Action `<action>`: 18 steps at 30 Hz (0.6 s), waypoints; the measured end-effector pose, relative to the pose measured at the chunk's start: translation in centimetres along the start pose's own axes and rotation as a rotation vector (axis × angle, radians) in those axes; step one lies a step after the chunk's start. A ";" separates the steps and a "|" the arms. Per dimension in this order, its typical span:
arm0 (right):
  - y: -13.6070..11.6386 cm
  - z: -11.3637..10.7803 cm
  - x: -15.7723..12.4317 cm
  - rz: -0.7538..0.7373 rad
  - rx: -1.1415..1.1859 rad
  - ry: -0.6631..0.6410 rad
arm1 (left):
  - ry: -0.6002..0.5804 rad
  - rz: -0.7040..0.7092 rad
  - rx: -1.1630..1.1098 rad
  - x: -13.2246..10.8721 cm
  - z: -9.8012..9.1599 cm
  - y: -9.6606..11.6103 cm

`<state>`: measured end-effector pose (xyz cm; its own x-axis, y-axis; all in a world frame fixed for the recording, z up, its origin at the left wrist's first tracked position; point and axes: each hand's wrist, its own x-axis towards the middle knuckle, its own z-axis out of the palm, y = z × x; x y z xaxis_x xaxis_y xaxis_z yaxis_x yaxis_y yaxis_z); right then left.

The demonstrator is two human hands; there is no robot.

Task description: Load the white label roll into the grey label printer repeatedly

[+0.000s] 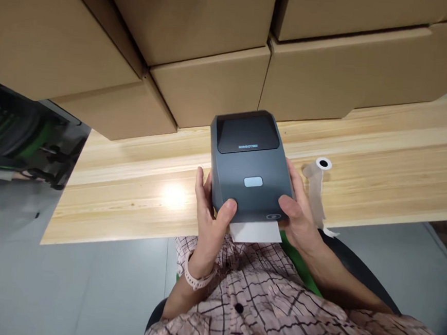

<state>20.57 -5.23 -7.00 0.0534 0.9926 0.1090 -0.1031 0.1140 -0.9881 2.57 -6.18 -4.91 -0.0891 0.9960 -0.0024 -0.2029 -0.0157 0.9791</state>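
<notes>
Nearest the camera, a checked shirt [244,293] is cut off by the lower edge of the view, and a dark curved chair edge [358,271] is partly covered by the right forearm. A pale wristband [199,281] is worn on the left wrist.

A dark grey label printer [250,164] is gripped between both hands. Its left side is pressed by the left hand [213,228], with the thumb laid on the near corner; the opposite side is clasped by the right hand [301,215], with that thumb on the other near corner. Most of the right fingers are hidden by the printer's body, and its underside cannot be seen, so whether the table is touched cannot be told. A white paper piece [256,232] is seen projecting from the near end, between the hands.

To the right of the right hand, and apart from it, a paper roll [312,169] is set on the wooden table [129,191], its loose strip trailed past the near edge. Beyond the printer, cardboard boxes [210,89] are stacked, cut off at the top. At far left, a dark object [10,125] is too blurred to be identified.
</notes>
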 end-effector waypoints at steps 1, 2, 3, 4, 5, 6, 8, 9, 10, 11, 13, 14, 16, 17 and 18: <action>0.0 0.0 0.0 0.019 0.032 0.012 | 0.006 0.017 0.007 0.0 -0.1 -0.2; 0.0 0.0 -0.1 0.034 0.066 0.028 | 0.013 0.035 0.015 0.1 -0.1 -0.3; 0.0 0.1 -0.1 0.035 0.083 0.042 | 0.019 0.051 0.025 0.2 -0.1 -0.4; 0.0 0.0 0.0 0.024 0.085 0.051 | 0.028 0.069 0.037 0.4 -0.1 -0.5; 0.0 0.0 0.0 0.008 0.080 0.057 | 0.039 0.085 0.050 0.5 -0.1 -0.5; -0.1 0.0 0.1 -0.008 0.069 0.058 | 0.047 0.096 0.065 0.6 0.0 -0.6; -0.1 0.0 0.3 -0.025 0.039 0.049 | 0.049 0.119 0.091 0.6 0.0 -0.8; -0.1 0.0 0.4 -0.041 0.018 0.049 | 0.056 0.145 0.108 0.4 0.0 -1.1; -0.1 0.1 0.6 -0.071 -0.009 0.057 | 0.080 0.188 0.127 0.0 -0.1 -1.5; -0.1 0.2 0.7 -0.116 -0.043 0.074 | 0.130 0.258 0.142 -0.7 -0.2 -2.0; -0.2 0.5 1.0 -0.241 -0.113 0.117 | 0.267 0.419 0.144 -2.3 -0.6 -3.1; -0.3 0.7 1.1 -0.299 -0.143 0.129 | 0.316 0.468 0.134 -3.2 -0.8 -3.5; -0.5 1.1 1.2 -0.375 -0.184 0.135 | 0.246 0.353 0.152 -4.8 -1.2 -3.9; -0.7 1.2 1.3 -0.397 -0.203 0.135 | 0.135 0.205 0.161 -5.3 -1.3 -3.8; -0.8 1.3 1.3 -0.415 -0.221 0.135 | -0.004 0.020 0.150 -5.5 -1.3 -3.5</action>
<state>19.40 -4.00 -5.92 0.1755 0.8492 0.4981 0.1668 0.4730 -0.8651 2.52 -11.74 -8.62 -0.0880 0.9960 0.0181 -0.0532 -0.0228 0.9983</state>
